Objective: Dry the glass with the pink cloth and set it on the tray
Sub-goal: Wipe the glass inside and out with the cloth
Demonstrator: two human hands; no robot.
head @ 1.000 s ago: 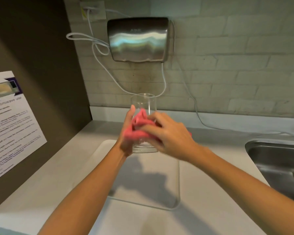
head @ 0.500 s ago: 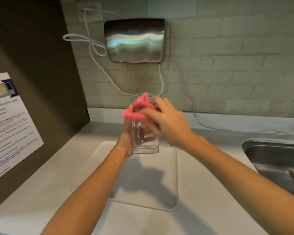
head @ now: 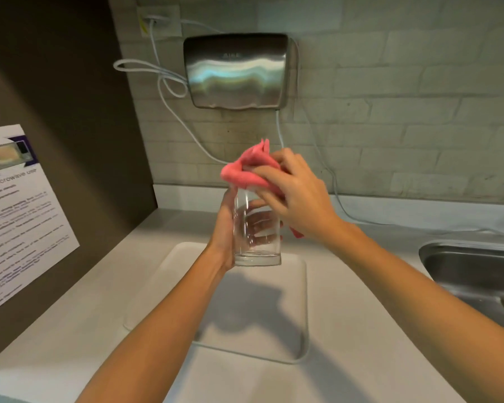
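A clear drinking glass (head: 258, 245) is held upright in the air above the far end of a white tray (head: 282, 324). My left hand (head: 224, 231) wraps around the glass from the left, and its fingers show through the glass. My right hand (head: 297, 199) grips a bunched pink cloth (head: 245, 173) and presses it onto the rim of the glass. The rim is hidden by the cloth.
The tray lies on a pale counter (head: 361, 359). A steel sink (head: 477, 271) is at the right. On the brick wall hangs a metal hand dryer (head: 237, 71) with white cables. A printed notice (head: 15, 210) is on the brown panel at the left.
The pink cloth has gone from the glass's side up to its rim with my right hand. My left hand's hold on the glass is unchanged.
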